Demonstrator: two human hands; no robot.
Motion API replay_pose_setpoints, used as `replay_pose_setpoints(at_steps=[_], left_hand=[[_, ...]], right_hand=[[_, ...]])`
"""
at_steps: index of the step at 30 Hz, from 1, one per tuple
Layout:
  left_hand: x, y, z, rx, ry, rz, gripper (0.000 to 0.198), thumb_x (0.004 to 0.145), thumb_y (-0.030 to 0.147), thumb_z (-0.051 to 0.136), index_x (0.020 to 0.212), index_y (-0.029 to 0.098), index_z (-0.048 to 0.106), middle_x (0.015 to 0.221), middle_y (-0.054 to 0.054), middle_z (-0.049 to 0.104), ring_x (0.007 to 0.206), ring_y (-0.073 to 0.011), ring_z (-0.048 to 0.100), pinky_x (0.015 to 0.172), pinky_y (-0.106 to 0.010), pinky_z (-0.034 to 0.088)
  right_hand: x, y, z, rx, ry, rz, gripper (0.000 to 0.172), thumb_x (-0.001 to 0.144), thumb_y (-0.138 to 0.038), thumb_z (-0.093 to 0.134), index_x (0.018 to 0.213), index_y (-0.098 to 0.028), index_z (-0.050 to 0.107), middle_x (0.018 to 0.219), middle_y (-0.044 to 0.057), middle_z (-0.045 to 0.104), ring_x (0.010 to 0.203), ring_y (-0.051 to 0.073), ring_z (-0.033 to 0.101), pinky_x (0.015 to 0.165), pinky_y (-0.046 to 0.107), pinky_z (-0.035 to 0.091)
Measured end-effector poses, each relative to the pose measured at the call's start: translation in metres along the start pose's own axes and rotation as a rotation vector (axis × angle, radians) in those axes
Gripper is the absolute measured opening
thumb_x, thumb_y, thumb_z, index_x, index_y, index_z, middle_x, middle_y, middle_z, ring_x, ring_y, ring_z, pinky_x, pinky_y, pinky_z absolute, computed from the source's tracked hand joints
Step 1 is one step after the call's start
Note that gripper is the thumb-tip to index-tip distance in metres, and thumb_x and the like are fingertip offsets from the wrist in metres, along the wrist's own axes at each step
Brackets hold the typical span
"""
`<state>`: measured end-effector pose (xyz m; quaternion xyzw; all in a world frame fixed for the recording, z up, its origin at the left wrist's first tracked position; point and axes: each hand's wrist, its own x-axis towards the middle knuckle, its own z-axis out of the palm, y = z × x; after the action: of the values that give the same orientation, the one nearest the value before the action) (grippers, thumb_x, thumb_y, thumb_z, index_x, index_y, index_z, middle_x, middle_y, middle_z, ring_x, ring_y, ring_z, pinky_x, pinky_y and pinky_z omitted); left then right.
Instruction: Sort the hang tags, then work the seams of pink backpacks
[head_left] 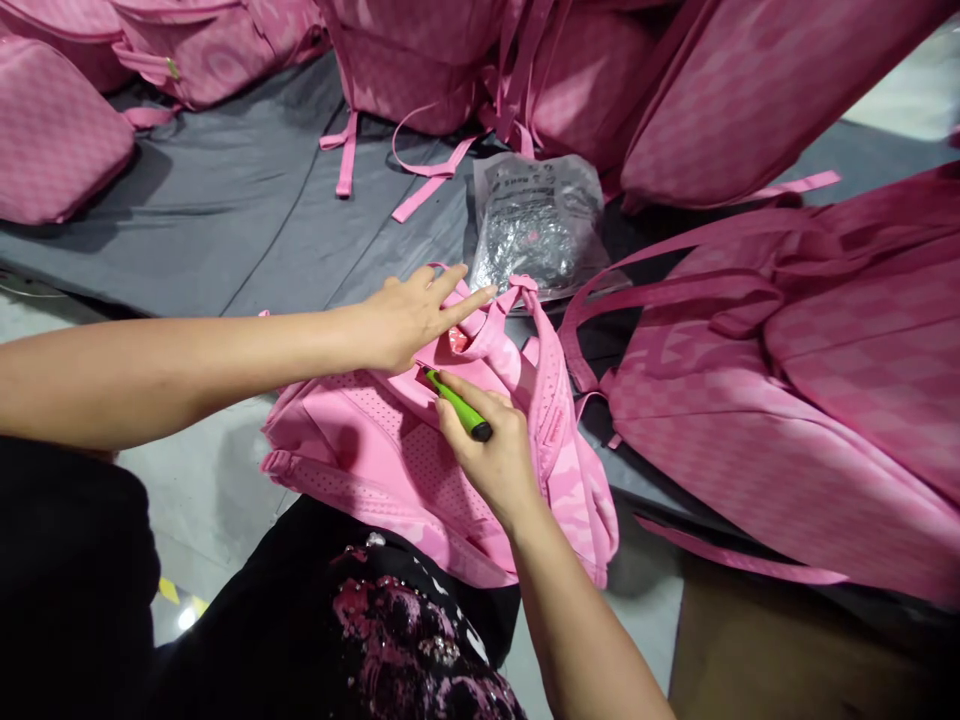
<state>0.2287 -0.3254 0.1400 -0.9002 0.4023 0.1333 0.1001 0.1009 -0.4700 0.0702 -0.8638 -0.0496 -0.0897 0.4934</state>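
A pink backpack (pixel 390 440) lies across my lap with its strapped, mesh-padded back facing up. My left hand (pixel 409 318) rests on its upper part, fingers spread and palm down. In my right hand (pixel 491 440) is a green pen-shaped tool with black ends (pixel 461 405); its dark tip points at the fabric just below my left palm. Whether the tip touches the cloth I cannot tell. Beside my left fingers, a small red item (pixel 457 340) shows among the straps. A clear plastic bag (pixel 536 225) with printing sits just beyond the backpack.
Several pink checkered bags stand along the back of the grey-covered table (pixel 247 190). A large pink bag (pixel 787 400) lies close on the right, its straps reaching toward the backpack. Another pink bag (pixel 60 130) sits at the far left. Loose straps trail over the cover.
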Motion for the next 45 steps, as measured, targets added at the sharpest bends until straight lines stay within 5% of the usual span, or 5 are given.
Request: replay_pose_setpoints(at_steps=[10, 20, 28, 34, 45], left_hand=[[0.006, -0.007, -0.014, -0.015, -0.132, 0.034, 0.113, 0.075, 0.01, 0.063, 0.162, 0.033, -0.005, 0.169, -0.018, 0.006, 0.14, -0.041, 0.036, 0.097, -0.046, 0.049], [0.009, -0.031, 0.007, -0.06, -0.026, 0.131, 0.113, 0.074, 0.01, 0.064, 0.162, 0.034, -0.004, 0.17, -0.016, 0.008, 0.142, -0.0365, 0.037, 0.102, -0.044, 0.047], [-0.008, -0.031, 0.012, -0.047, 0.021, -0.058, 0.114, 0.079, 0.018, 0.064, 0.16, 0.029, -0.014, 0.169, -0.022, -0.008, 0.141, -0.0366, 0.038, 0.098, -0.041, 0.049], [-0.021, -0.022, 0.0, -0.05, -0.097, -0.159, 0.109, 0.083, 0.021, 0.058, 0.158, 0.029, -0.021, 0.161, -0.025, 0.023, 0.111, -0.0276, 0.064, 0.082, -0.033, 0.052], [-0.012, -0.026, 0.008, -0.028, -0.052, -0.104, 0.102, 0.084, 0.016, 0.055, 0.161, 0.026, -0.011, 0.146, -0.022, 0.043, 0.099, -0.0221, 0.064, 0.077, -0.029, 0.05]], right_hand=[[0.003, -0.005, -0.007, 0.005, -0.065, 0.067, 0.032, 0.091, -0.028, 0.062, 0.12, -0.019, 0.073, 0.107, 0.007, 0.08, 0.09, 0.023, 0.074, 0.092, 0.046, 0.058], [0.008, -0.011, 0.003, 0.041, -0.151, 0.064, 0.033, 0.092, -0.027, 0.06, 0.121, -0.019, 0.073, 0.104, 0.007, 0.08, 0.086, 0.022, 0.072, 0.089, 0.045, 0.057], [0.008, -0.005, 0.012, 0.036, -0.099, 0.041, 0.033, 0.092, -0.027, 0.06, 0.122, -0.018, 0.072, 0.102, 0.009, 0.079, 0.085, 0.024, 0.072, 0.087, 0.045, 0.057], [0.003, -0.006, 0.014, 0.031, -0.069, 0.024, 0.032, 0.094, -0.03, 0.059, 0.122, -0.022, 0.072, 0.103, 0.009, 0.079, 0.087, 0.024, 0.073, 0.087, 0.044, 0.057], [0.018, -0.016, 0.023, -0.019, -0.065, 0.022, 0.031, 0.092, -0.027, 0.06, 0.119, -0.019, 0.074, 0.099, 0.009, 0.08, 0.084, 0.025, 0.073, 0.086, 0.046, 0.055]])
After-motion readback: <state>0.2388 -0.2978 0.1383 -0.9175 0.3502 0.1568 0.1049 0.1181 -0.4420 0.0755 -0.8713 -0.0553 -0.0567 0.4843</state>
